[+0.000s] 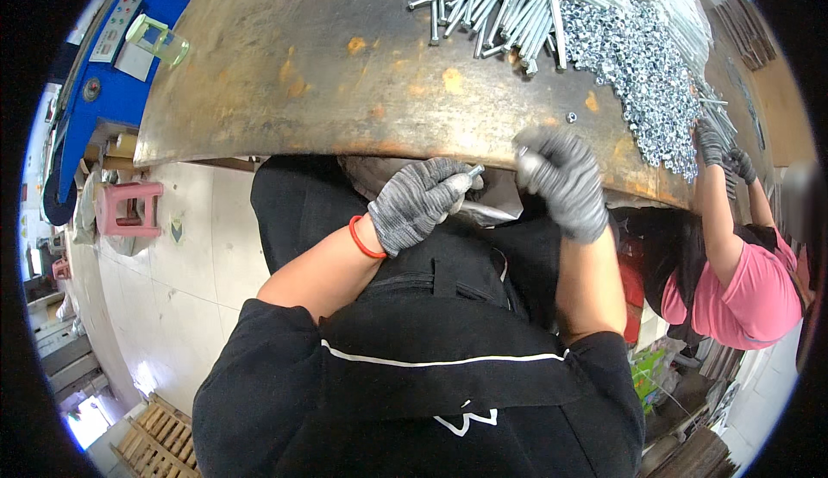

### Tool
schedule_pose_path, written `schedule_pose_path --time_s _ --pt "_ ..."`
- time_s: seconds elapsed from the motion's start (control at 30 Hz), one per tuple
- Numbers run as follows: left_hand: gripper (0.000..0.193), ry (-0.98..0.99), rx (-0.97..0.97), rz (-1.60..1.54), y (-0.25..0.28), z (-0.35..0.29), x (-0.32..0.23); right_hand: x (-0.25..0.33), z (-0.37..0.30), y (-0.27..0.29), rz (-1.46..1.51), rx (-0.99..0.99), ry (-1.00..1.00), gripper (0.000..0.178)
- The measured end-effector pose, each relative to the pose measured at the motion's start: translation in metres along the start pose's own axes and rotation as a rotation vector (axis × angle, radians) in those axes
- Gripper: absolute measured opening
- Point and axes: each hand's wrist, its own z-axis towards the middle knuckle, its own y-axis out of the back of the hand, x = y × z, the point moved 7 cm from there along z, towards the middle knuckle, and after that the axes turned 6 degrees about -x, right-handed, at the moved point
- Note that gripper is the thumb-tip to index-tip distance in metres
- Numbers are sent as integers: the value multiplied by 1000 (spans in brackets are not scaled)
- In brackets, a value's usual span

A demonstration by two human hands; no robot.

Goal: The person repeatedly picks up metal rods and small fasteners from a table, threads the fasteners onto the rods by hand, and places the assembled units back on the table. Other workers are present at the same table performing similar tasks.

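Note:
My left hand (418,205), in a grey knit glove, is closed on a bolt (475,171), whose silvery end sticks out past the thumb and fingertips. It is held in front of the table's near edge, above my lap. My right hand (565,183), gloved alike, is raised at that edge to the right, blurred by motion. Its fingers are curled together; whatever they pinch is too smeared to make out. A single nut (571,117) lies on the table just beyond it. Farther back are a pile of long bolts (509,14) and a large heap of small nuts (645,81).
The worn metal table (285,90) spans the front. Clear plastic bags (668,8) lie behind the nuts. A co-worker in pink (742,293) works with gloved hands at the right. To the left are a blue machine (108,73), a clear jar (159,40) and a pink stool (131,209).

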Motion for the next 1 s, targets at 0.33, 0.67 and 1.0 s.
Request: schedule_pose_path --time_s 0.33,0.67,1.0 --pt "30 64 361 -1 -19 -23 -6 28 -45 -28 -153 190 464 24" --pt "26 -495 210 500 -31 -20 -8 22 -55 -34 -630 -3 451 32" --pt "38 -913 -475 557 42 -14 -31 63 -69 -86 18 120 477 64"
